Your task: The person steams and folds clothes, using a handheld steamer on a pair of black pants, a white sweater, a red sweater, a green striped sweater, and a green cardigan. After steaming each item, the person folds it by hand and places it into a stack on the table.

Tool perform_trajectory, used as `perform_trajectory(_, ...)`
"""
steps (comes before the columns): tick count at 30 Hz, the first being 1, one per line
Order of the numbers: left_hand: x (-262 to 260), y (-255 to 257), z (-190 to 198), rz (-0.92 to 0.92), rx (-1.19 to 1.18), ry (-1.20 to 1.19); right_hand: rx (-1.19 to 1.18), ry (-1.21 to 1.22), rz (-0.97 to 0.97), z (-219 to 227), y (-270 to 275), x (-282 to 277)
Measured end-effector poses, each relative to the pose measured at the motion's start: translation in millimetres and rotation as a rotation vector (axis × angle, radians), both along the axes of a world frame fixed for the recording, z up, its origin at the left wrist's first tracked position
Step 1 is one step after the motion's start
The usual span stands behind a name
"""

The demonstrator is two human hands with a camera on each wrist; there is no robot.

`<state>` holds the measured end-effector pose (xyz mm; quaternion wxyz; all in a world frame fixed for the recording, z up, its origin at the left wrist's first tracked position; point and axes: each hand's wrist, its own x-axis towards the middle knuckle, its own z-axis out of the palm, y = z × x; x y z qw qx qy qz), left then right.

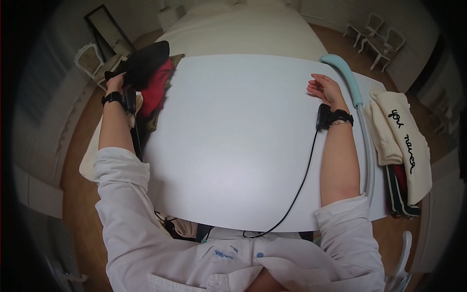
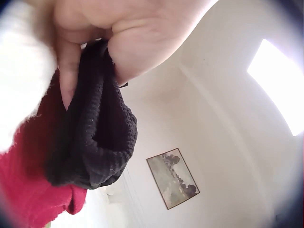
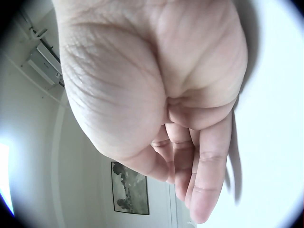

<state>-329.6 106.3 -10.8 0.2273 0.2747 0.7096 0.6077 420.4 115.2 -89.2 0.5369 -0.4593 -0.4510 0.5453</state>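
At the table's left edge, my left hand (image 1: 116, 83) grips a black knit garment (image 1: 146, 57) by one end. In the left wrist view the fingers and thumb pinch the black fabric (image 2: 97, 133), and a ribbed, folded opening hangs below them. Red cloth (image 1: 154, 95) lies just under and beside it, with a patterned brownish edge showing. My right hand (image 1: 327, 91) is over the right side of the white table, holding nothing, its fingers loosely bent. Seen from the right wrist, the palm (image 3: 142, 80) stands side-on close to the tabletop.
Right of the right hand, a pale blue curved handle (image 1: 343, 73) on a grey pole lies along the white table (image 1: 238, 141). Folded cream knitwear with black lettering (image 1: 404, 141) sits at the right edge, above dark striped cloth (image 1: 401, 194). A bed (image 1: 243, 31) stands beyond.
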Motion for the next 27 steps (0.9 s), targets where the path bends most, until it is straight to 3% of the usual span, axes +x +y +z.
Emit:
perform_trajectory(4,-5,-3,3,0.031,-0.026,-0.006,0.005,-0.004,-0.012,-2,2,0)
perform_trajectory(6,-11,-7,21,-0.022,-0.609,0.907,0.008,-0.004,-0.012,0,0,-1)
perform_trajectory(7,-10,-6,26,0.0,-0.732,0.991,0.011,-0.004,-0.015,0,-1,-2)
perform_trajectory(8,19,-23,42,0.001,-0.733,0.991,0.011,-0.003,-0.014,0,-1,-2)
perform_trajectory(10,65,-53,68,0.257,-0.703,1.08,0.01,-0.006,-0.006,1,-1,-1)
perform_trajectory(16,65,-23,73,0.046,-0.479,1.293,-0.014,-0.03,-0.012,2,-1,-3)
perform_trajectory(18,67,-17,56,-0.136,-0.346,1.327,-0.015,-0.032,-0.013,4,-2,-4)
perform_trajectory(19,66,-13,52,-0.257,-0.454,1.273,-0.016,-0.037,-0.015,4,-3,-4)
perform_trajectory(22,81,-28,43,-0.302,-0.533,1.491,-0.003,-0.034,-0.006,3,-2,-3)
perform_trajectory(27,77,-29,43,-0.224,-0.487,1.53,0.012,-0.005,-0.01,1,0,-2)
